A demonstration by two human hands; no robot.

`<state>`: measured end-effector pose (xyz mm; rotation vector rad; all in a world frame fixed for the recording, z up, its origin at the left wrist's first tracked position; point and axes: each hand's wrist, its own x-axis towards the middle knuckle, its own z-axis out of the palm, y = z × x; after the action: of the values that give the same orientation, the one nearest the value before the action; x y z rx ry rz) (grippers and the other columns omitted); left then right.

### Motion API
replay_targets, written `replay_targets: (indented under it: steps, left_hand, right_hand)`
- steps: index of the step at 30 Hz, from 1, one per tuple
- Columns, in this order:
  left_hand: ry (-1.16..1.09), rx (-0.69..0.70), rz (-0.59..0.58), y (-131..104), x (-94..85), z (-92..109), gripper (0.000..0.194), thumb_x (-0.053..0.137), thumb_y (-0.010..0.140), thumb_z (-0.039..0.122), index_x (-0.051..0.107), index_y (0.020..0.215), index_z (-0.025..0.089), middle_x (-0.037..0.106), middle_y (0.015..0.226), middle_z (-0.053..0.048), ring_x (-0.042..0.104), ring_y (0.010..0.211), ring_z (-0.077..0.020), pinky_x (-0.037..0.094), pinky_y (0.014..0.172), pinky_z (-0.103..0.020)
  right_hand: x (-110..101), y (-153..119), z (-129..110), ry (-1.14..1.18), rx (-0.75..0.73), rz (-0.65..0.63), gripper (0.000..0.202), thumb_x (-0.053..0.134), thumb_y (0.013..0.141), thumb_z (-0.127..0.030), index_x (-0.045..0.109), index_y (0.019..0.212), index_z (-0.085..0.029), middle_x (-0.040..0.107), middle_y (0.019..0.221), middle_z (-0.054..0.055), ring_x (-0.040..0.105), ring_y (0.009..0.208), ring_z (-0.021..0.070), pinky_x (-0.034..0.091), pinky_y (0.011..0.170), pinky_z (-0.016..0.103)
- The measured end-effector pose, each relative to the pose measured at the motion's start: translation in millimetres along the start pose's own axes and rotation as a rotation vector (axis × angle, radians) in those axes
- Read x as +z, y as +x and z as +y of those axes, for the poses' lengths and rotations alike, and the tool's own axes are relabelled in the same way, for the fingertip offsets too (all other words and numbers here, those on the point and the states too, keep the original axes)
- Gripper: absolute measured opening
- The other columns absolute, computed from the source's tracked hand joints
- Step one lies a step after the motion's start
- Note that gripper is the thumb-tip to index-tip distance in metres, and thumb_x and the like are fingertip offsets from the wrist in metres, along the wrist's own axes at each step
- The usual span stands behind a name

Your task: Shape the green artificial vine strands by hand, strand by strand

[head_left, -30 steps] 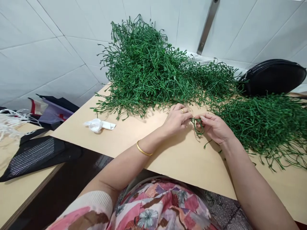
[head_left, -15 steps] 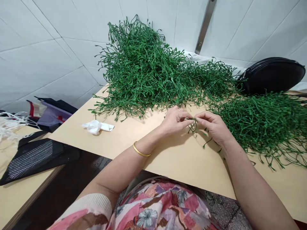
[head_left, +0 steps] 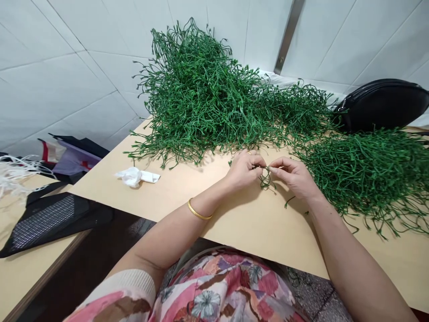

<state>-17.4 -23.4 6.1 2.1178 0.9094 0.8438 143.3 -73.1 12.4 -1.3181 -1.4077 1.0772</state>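
My left hand (head_left: 246, 167) is closed on a thin green strand (head_left: 265, 180), which hangs in small loops below the fingers. My right hand (head_left: 293, 176) pinches the same strand at its right side, fingertips close to those of the left. Behind both hands a tall heap of green strands (head_left: 208, 94) lies on the table (head_left: 187, 192). Another heap (head_left: 368, 172) lies to the right, beside my right wrist. One loose piece (head_left: 289, 201) is on the table under my right hand.
A crumpled white wrapper (head_left: 132, 177) lies on the table at left. A black bag (head_left: 385, 105) stands at the back right against the tiled wall. Further left, a black mesh item (head_left: 47, 221) and white strands (head_left: 20, 172) rest on another surface.
My right fingertips have shifted slightly left, nearer my left hand. The loops of the strand now hang a little further left.
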Motion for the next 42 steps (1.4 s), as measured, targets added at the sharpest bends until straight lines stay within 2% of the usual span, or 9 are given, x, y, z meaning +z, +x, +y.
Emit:
replay_targets:
  steps: [7, 12, 16, 21, 26, 31, 37, 40, 42]
  left_hand:
    - [-0.051, -0.066, 0.003, 0.1, 1.8, -1.2, 0.017, 0.047, 0.069, 0.017, 0.064, 0.068, 0.016, 0.054, 0.061, 0.001, 0.045, 0.06, -0.0095, 0.033, 0.058, -0.022]
    - [-0.054, -0.086, 0.021, -0.6, 0.5, -0.2, 0.017, 0.048, 0.072, 0.022, 0.064, 0.068, 0.016, 0.05, 0.056, 0.002, 0.042, 0.057, -0.0084, 0.032, 0.055, -0.02]
    - [-0.132, -0.039, -0.017, 0.1, 2.2, 0.7, 0.016, 0.049, 0.07, 0.016, 0.064, 0.066, 0.016, 0.055, 0.064, 0.0, 0.047, 0.064, -0.0091, 0.036, 0.06, -0.021]
    - [-0.36, -0.17, -0.028, 1.8, -2.4, 6.1, 0.011, 0.051, 0.065, 0.011, 0.062, 0.063, 0.013, 0.054, 0.062, 0.001, 0.047, 0.06, -0.0076, 0.037, 0.058, -0.02]
    - [-0.443, -0.275, -0.082, 1.9, -6.4, 5.4, 0.012, 0.05, 0.062, 0.009, 0.061, 0.067, 0.011, 0.049, 0.055, 0.003, 0.041, 0.05, -0.0051, 0.032, 0.05, -0.02]
    - [-0.295, -0.186, -0.107, 0.6, -0.2, -1.0, 0.011, 0.05, 0.063, 0.014, 0.06, 0.065, 0.012, 0.049, 0.055, 0.003, 0.041, 0.052, -0.0059, 0.031, 0.05, -0.02]
    - [-0.035, -0.072, -0.133, 0.6, 3.1, -5.6, 0.017, 0.05, 0.068, 0.02, 0.065, 0.068, 0.014, 0.054, 0.059, 0.001, 0.044, 0.058, -0.0086, 0.033, 0.055, -0.022]
    - [-0.028, -0.031, -0.145, 0.9, 2.9, -6.5, 0.017, 0.049, 0.067, 0.016, 0.066, 0.067, 0.014, 0.054, 0.059, 0.001, 0.046, 0.061, -0.0093, 0.034, 0.058, -0.022]
    - [-0.11, -0.018, -0.141, 0.5, 2.0, -5.6, 0.015, 0.049, 0.066, 0.014, 0.064, 0.064, 0.014, 0.054, 0.06, 0.001, 0.047, 0.063, -0.0092, 0.036, 0.061, -0.022]
  right_hand:
    - [-5.7, -0.8, -1.6, -0.217, -0.11, 0.078, 0.023, 0.053, 0.079, -0.039, 0.065, 0.08, -0.019, 0.066, 0.082, 0.003, 0.059, 0.078, 0.0153, 0.048, 0.067, 0.027]
    - [-4.2, -1.0, 1.4, -0.275, -0.12, 0.015, 0.028, 0.057, 0.075, -0.034, 0.065, 0.098, -0.019, 0.066, 0.097, 0.006, 0.06, 0.09, 0.0188, 0.047, 0.081, 0.035]
    - [0.6, -1.8, 2.6, -0.396, -0.155, 0.031, 0.027, 0.054, 0.073, -0.023, 0.065, 0.098, -0.019, 0.066, 0.102, 0.006, 0.057, 0.1, 0.0208, 0.041, 0.092, 0.039]
    - [2.1, -5.1, -2.2, -0.491, -0.163, 0.091, 0.031, 0.044, 0.073, -0.013, 0.066, 0.095, -0.017, 0.068, 0.093, 0.006, 0.061, 0.089, 0.0185, 0.046, 0.081, 0.033]
    - [1.9, -8.3, -8.1, -0.52, -0.26, 0.042, 0.026, 0.05, 0.077, -0.018, 0.064, 0.099, -0.017, 0.067, 0.096, 0.006, 0.06, 0.089, 0.0176, 0.045, 0.079, 0.03]
    - [2.6, -6.9, -6.7, -0.607, -0.342, 0.017, 0.02, 0.046, 0.084, -0.025, 0.064, 0.09, -0.016, 0.066, 0.088, 0.006, 0.058, 0.08, 0.0162, 0.042, 0.073, 0.028]
    - [3.0, -5.7, -4.4, -0.715, -0.227, -0.034, 0.024, 0.04, 0.087, -0.026, 0.058, 0.074, -0.017, 0.056, 0.064, 0.001, 0.047, 0.06, 0.0119, 0.034, 0.059, 0.024]
    - [3.5, -4.3, -3.0, -0.7, -0.2, -0.044, 0.023, 0.042, 0.085, -0.025, 0.054, 0.067, -0.018, 0.05, 0.058, 0.0, 0.043, 0.057, 0.011, 0.031, 0.056, 0.024]
    - [-1.0, 0.0, 0.8, -0.629, -0.179, 0.019, 0.023, 0.044, 0.083, -0.027, 0.051, 0.063, -0.018, 0.046, 0.056, -0.001, 0.041, 0.055, 0.0108, 0.03, 0.054, 0.025]
